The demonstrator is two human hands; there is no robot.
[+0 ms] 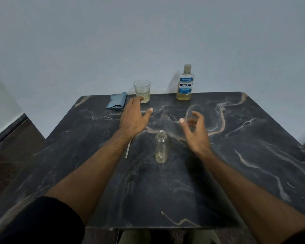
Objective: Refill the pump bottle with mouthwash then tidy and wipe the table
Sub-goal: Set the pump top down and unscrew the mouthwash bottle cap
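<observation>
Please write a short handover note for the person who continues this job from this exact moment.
Left hand: open, reaching toward the glass, holding nothing.
Right hand: open, fingers loosely curled, above the table.
Small clear bottle: upright at centre, uncapped, nearly empty; a thin tube lies to its left.
Listerine bottle: capped, far edge.
Blue cloth: folded, far left.
Left to do: refill, close, tidy, wipe.

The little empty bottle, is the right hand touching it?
Apart. The head view shows dark table between the right hand and the little empty bottle.
</observation>
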